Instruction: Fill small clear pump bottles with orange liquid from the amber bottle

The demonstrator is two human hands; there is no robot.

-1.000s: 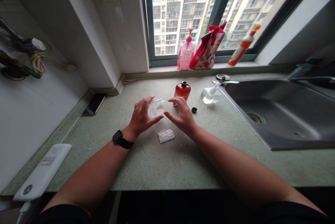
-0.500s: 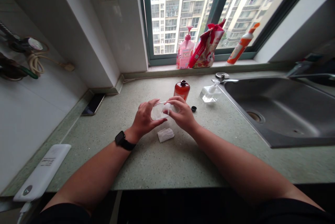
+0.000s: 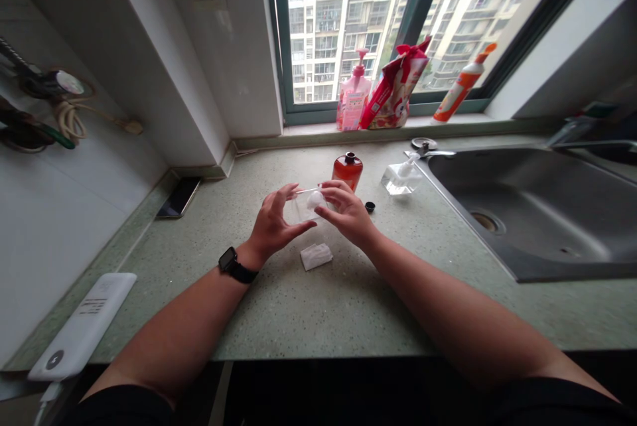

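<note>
Between my two hands is a clear, square-sided plastic container (image 3: 301,208) with a white rounded part showing at its right. My left hand (image 3: 271,223), with a black watch (image 3: 232,261) on its wrist, curves around the container's left side, fingers on top and thumb below. From the right, my right hand (image 3: 350,213) grips it, the thumb against the white part. A folded white tissue (image 3: 316,256) lies on the counter just below. Behind my hands stands an uncapped amber bottle (image 3: 348,170), and its likely black cap (image 3: 369,207) lies to the right.
Right of the amber bottle is a clear pump bottle (image 3: 401,177) beside the steel sink (image 3: 522,213). A phone (image 3: 179,198) and a white power bank (image 3: 82,323) lie at left. The windowsill holds a pink pump bottle (image 3: 353,104), a red bag (image 3: 398,91) and an orange bottle (image 3: 464,86).
My hands have turned the clear container slightly, so more of the white rounded part shows. My right thumb has shifted a little. The objects on the counter have stayed put.
</note>
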